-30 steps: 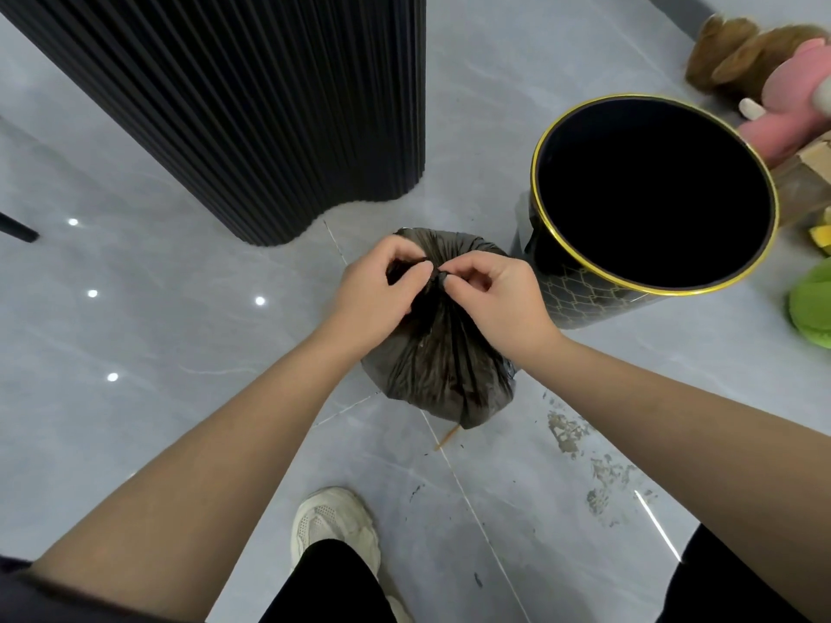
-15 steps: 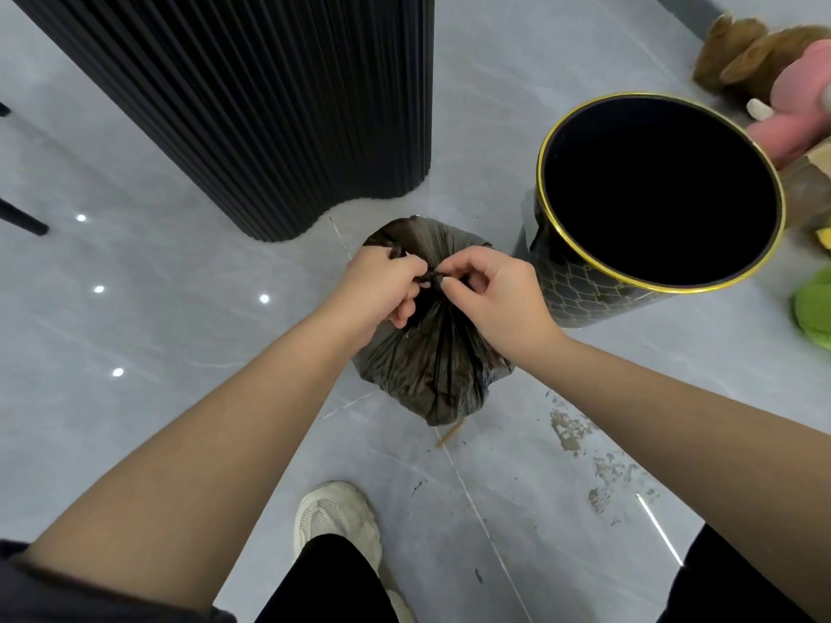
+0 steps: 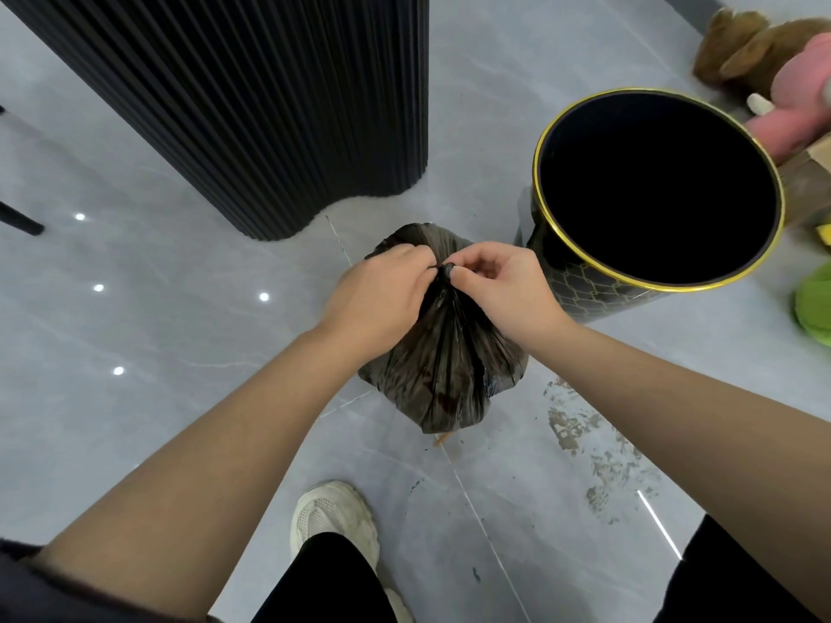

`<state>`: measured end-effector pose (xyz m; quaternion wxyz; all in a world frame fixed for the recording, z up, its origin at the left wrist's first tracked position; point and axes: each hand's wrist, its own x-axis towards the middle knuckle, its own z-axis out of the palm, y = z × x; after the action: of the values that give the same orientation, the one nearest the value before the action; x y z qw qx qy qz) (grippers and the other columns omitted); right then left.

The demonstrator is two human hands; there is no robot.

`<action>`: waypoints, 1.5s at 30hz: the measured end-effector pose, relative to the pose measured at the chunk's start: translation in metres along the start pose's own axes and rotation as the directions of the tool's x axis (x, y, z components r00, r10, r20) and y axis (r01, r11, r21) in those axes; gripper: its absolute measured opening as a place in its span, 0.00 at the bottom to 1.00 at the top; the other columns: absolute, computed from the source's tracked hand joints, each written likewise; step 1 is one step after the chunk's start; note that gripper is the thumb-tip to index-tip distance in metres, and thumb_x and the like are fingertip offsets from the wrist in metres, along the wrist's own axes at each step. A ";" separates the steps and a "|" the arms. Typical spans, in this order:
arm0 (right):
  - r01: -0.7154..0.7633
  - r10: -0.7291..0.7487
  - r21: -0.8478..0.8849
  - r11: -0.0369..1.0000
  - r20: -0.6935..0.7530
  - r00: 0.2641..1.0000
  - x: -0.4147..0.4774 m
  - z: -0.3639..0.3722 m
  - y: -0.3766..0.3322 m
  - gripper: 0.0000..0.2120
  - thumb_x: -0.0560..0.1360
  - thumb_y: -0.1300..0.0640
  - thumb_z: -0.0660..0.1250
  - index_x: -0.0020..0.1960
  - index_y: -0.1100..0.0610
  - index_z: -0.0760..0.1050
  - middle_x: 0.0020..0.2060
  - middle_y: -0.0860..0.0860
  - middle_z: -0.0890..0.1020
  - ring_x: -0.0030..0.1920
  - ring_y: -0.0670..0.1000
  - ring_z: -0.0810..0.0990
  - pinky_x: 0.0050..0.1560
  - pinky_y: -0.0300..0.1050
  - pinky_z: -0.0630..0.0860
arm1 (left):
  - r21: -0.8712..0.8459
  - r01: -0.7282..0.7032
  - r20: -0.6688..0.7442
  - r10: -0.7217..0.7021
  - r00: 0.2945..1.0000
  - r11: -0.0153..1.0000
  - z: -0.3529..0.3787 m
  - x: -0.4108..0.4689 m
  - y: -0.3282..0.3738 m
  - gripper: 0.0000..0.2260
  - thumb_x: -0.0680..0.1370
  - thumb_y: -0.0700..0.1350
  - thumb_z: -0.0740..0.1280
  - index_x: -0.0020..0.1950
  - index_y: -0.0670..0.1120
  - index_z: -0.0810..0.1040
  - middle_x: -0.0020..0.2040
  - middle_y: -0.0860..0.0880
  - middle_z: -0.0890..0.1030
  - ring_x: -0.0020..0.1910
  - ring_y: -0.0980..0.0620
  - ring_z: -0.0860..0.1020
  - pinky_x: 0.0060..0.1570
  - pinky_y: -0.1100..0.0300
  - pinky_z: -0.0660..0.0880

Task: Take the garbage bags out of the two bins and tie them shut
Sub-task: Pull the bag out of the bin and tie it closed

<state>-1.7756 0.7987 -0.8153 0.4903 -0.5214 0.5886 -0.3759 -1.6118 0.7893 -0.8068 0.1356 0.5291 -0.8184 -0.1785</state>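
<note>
A full dark garbage bag (image 3: 445, 375) stands on the grey tiled floor, its top gathered into a small knot between my hands. My left hand (image 3: 382, 294) pinches the gathered plastic from the left. My right hand (image 3: 503, 285) pinches the knot from the right with thumb and forefinger. Just right of the bag stands a black bin (image 3: 661, 281) with a gold rim, dark inside with no bag showing. Only this one bin is in view.
A black ribbed column (image 3: 270, 105) rises behind the bag. Plush toys (image 3: 782, 83) and a green object (image 3: 814, 303) lie at the right edge. Dirty smears (image 3: 584, 438) mark the floor near my right arm. My white shoe (image 3: 332, 519) is below the bag.
The fingers of both hands have worked at the bag's neck and drawn the gathered top into a tighter, smaller knot. The bag and bin stay where they were.
</note>
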 end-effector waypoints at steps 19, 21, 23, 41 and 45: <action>-0.020 0.001 -0.096 0.995 -0.193 0.981 -0.002 0.012 -0.002 0.04 0.72 0.62 0.69 0.43 0.54 0.80 0.36 0.45 0.81 0.37 0.42 0.78 0.41 0.33 0.75 | -0.321 0.167 -0.235 -0.249 0.940 0.932 0.013 -0.009 0.018 0.03 0.73 0.49 0.67 0.42 0.51 0.78 0.41 0.55 0.78 0.43 0.53 0.76 0.49 0.48 0.74; -0.030 0.017 -0.059 0.998 -0.214 0.977 -0.002 0.012 -0.003 0.04 0.73 0.62 0.69 0.43 0.54 0.80 0.36 0.44 0.81 0.37 0.39 0.78 0.42 0.30 0.75 | -0.391 0.223 -0.177 -0.310 0.934 0.893 0.016 -0.007 0.019 0.03 0.74 0.48 0.68 0.44 0.51 0.81 0.41 0.56 0.80 0.41 0.54 0.78 0.49 0.49 0.75; -0.026 0.016 -0.045 0.999 -0.222 0.975 -0.003 0.012 -0.004 0.05 0.73 0.62 0.69 0.42 0.53 0.79 0.37 0.44 0.81 0.38 0.39 0.78 0.42 0.31 0.75 | -0.438 0.250 -0.156 -0.347 0.925 0.863 0.015 -0.006 0.020 0.04 0.74 0.47 0.69 0.47 0.50 0.83 0.43 0.56 0.82 0.41 0.56 0.78 0.49 0.54 0.76; -0.225 0.210 0.211 0.951 0.093 0.973 -0.002 -0.011 -0.017 0.03 0.75 0.62 0.68 0.44 0.57 0.79 0.50 0.51 0.75 0.48 0.49 0.77 0.44 0.40 0.73 | -0.252 0.103 -0.121 -0.138 0.983 0.962 -0.006 0.015 0.018 0.05 0.74 0.45 0.66 0.45 0.46 0.80 0.40 0.55 0.77 0.36 0.54 0.73 0.44 0.52 0.75; -0.285 0.250 0.217 0.934 0.176 0.952 -0.002 -0.014 -0.016 0.03 0.76 0.59 0.67 0.46 0.56 0.79 0.50 0.51 0.78 0.49 0.49 0.77 0.46 0.43 0.72 | -0.316 0.099 -0.111 -0.141 0.984 0.943 -0.006 0.012 0.012 0.03 0.74 0.45 0.67 0.44 0.47 0.81 0.39 0.56 0.77 0.33 0.58 0.72 0.39 0.58 0.74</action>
<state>-1.7857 0.7965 -0.7966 0.6380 -0.3992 0.5671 -0.3348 -1.6243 0.7818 -0.7961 0.2595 0.5609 -0.7357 -0.2772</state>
